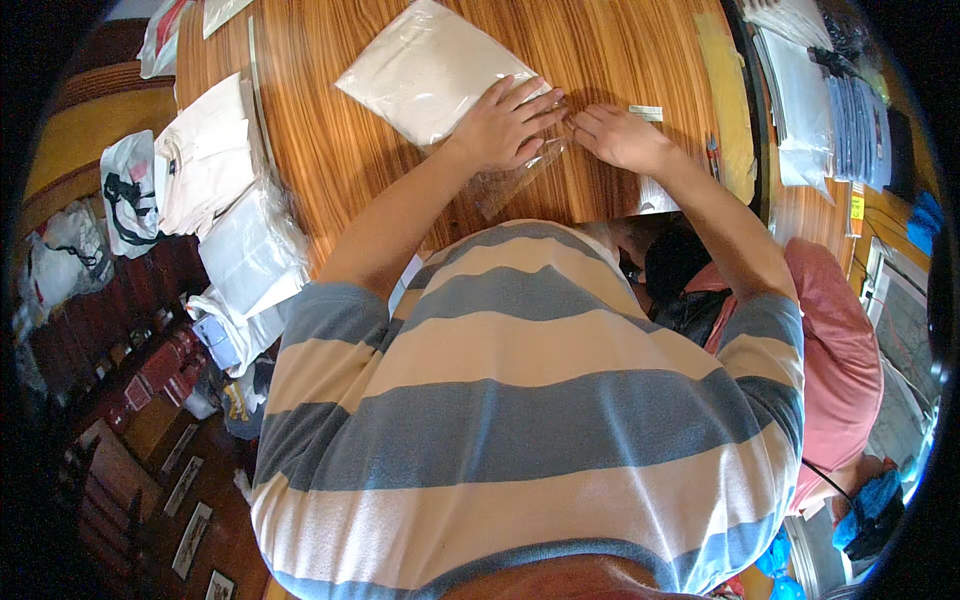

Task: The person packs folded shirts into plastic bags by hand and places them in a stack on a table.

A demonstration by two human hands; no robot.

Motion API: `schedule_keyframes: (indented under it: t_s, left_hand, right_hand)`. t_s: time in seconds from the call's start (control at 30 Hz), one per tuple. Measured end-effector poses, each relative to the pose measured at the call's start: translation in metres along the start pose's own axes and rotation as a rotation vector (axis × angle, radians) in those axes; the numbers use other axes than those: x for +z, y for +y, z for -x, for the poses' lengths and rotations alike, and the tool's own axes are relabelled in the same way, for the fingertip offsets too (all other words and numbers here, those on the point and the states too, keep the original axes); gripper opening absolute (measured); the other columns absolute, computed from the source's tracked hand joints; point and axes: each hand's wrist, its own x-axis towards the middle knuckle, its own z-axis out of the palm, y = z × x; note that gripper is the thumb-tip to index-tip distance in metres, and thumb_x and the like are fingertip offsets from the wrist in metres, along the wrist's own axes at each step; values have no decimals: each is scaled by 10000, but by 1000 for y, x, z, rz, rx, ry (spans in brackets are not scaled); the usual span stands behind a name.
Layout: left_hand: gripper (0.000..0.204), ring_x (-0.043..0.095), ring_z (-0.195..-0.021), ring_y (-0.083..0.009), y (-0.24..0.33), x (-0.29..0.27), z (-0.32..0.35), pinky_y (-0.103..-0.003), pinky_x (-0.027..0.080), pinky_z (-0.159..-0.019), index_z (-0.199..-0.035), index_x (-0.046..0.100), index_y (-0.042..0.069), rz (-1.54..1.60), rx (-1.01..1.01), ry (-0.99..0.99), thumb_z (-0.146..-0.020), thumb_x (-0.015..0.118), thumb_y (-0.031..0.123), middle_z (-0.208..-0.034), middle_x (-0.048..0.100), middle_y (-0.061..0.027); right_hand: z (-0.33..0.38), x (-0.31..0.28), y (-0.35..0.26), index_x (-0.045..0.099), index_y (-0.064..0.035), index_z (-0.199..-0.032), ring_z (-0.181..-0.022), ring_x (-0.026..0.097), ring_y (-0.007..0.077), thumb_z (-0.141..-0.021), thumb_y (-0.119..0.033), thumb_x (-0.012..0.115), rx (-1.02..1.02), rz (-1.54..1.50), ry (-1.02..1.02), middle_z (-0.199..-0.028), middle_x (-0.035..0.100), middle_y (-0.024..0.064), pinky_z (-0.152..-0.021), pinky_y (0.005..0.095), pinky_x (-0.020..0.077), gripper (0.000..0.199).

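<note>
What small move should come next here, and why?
Probably the right hand should fold the loose clear flap up over the bag: the flap spreads out toward the person, the left hand lies spread on the bag's near right part, and the right hand is close to the flap's right edge.

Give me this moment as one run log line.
left hand: spread over pale packet | right hand: by packet's clear flap | packet: flat on wooden table
</note>
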Motion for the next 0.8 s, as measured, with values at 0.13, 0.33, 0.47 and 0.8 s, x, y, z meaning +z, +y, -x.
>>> schedule_keyframes:
  t_s: [0.13,0.33,0.47,0.8]
  left_hand:
    - [568,316,-1537,-254,-2,0,0,-530,258,-1233,-1497,548,228,2,42,-46,-963,595,416,-1671,372,17]
    - [596,338,-1533,-237,-4,0,1,-522,262,-1235,-1541,499,230,-37,83,-116,-979,579,413,-1638,429,12]
    - [562,361,-1526,-252,-7,4,-1,-524,272,-1237,-1541,502,171,23,87,-28,-1011,548,353,-1635,436,-27]
    - [497,329,-1544,-313,-6,-31,-16,-588,223,-1261,-1439,605,87,167,-46,-76,-952,611,185,-1640,422,-75]
  right_hand:
    - [14,5,-20,678,-24,-1048,-1032,646,294,-866,-167,603,21,-53,-46,-1072,633,119,-920,411,551,242]
    - [-4,-39,-38,695,-54,-1025,-1056,640,312,-851,-194,699,210,-105,114,-1058,646,121,-949,420,527,224]
    - [-26,-8,-43,697,-61,-1072,-1120,637,328,-868,-244,766,399,-226,3,-1121,671,123,-971,443,516,282]
    - [-31,3,-47,699,-57,-1003,-1134,630,333,-934,-247,660,430,-397,-117,-1117,650,119,-991,477,503,206]
